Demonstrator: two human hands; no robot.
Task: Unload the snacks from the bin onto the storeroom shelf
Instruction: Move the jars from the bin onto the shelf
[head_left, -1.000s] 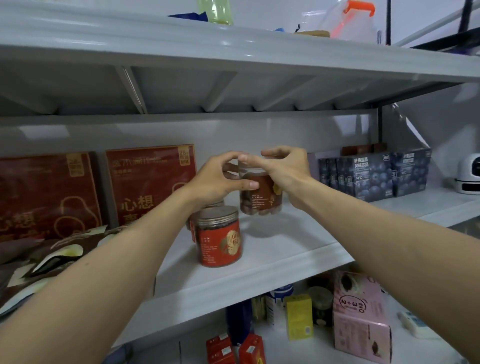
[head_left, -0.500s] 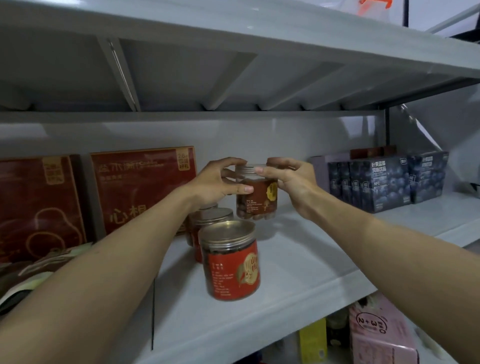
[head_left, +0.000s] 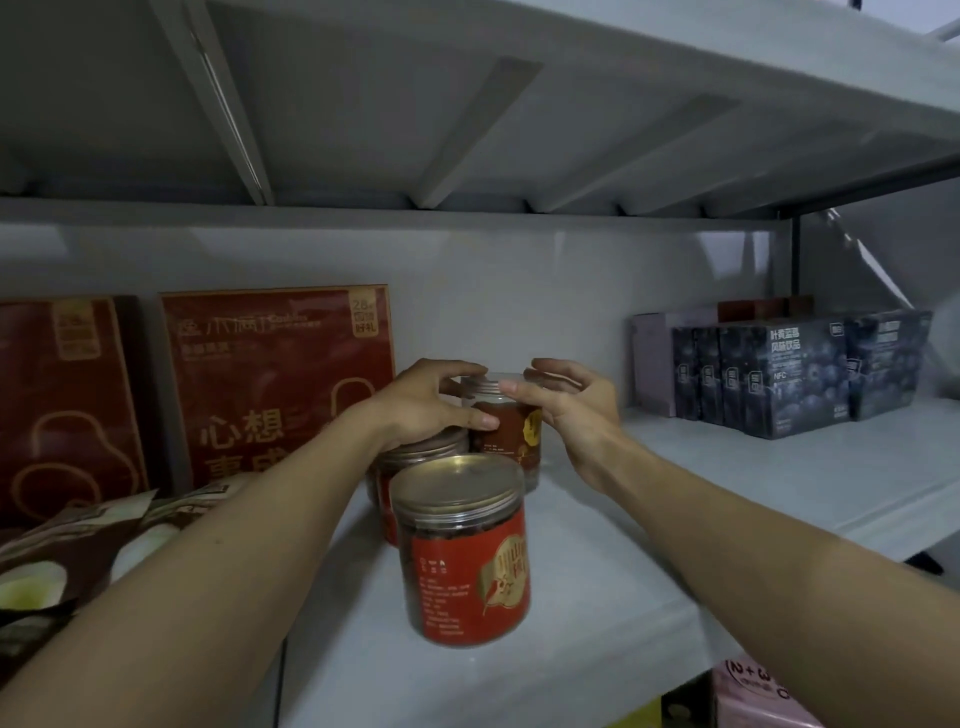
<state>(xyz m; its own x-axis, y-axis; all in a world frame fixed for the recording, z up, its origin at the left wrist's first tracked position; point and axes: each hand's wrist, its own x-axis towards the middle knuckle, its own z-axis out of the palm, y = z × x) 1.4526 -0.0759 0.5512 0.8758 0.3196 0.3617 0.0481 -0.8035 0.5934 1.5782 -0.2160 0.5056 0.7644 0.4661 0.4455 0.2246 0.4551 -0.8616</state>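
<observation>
We hold the brown jar (head_left: 511, 431) on the shelf (head_left: 675, 519).
Left hand (head_left: 428, 405) and right hand (head_left: 579, 410) each curl their grip round it, just behind a red jar (head_left: 462, 551).

red boxes (head_left: 275, 384) left | dark drink cartons (head_left: 784, 379) right | pink carton (head_left: 753, 696) below

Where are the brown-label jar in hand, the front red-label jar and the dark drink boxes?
brown-label jar (head_left: 511, 441): head view, on its brown label.
front red-label jar (head_left: 460, 571): head view, on its red label.
dark drink boxes (head_left: 784, 376): head view, front face of the nearest box.
</observation>
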